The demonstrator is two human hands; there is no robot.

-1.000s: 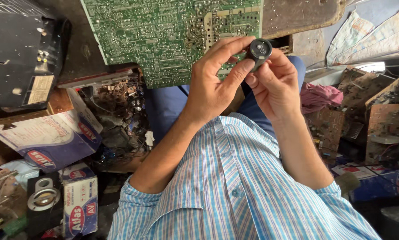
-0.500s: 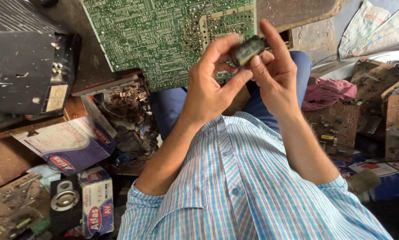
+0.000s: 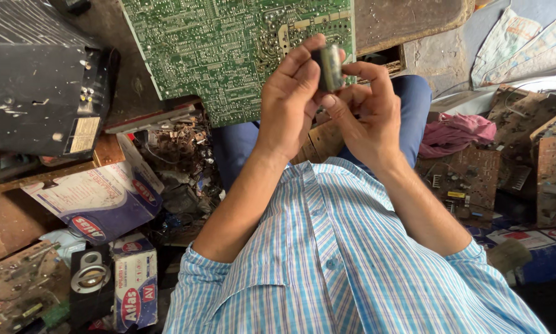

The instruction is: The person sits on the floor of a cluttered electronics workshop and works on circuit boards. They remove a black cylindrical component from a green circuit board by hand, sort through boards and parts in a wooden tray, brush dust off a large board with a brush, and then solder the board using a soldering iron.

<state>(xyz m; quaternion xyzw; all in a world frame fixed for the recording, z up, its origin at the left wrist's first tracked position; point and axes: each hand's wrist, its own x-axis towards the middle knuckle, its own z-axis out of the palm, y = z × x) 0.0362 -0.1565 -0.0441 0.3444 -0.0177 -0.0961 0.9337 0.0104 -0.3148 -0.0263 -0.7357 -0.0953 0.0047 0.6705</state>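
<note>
My left hand (image 3: 288, 108) and my right hand (image 3: 366, 117) are raised together above my lap, in front of my striped blue shirt (image 3: 352, 266). Between their fingertips they hold a small dark cylindrical component (image 3: 330, 67) with a dull metallic side, which stands roughly upright. Left thumb and fingers pinch it from the left. The right index finger and thumb touch it from the right and below. A large green circuit board (image 3: 228, 49) lies just behind the hands, solder side up.
A black device casing (image 3: 36, 74) sits at the upper left. Printed cardboard boxes (image 3: 98, 204), a small speaker (image 3: 89, 278) and tangled scrap parts (image 3: 179, 154) crowd the left. A pink cloth (image 3: 457, 133), brown circuit boards (image 3: 463, 179) and newspaper (image 3: 525, 43) lie on the right.
The component has been turned in the fingers: its round dark face showed a second ago, now its side shows. Both hands stayed raised, and the view shifted slightly.
</note>
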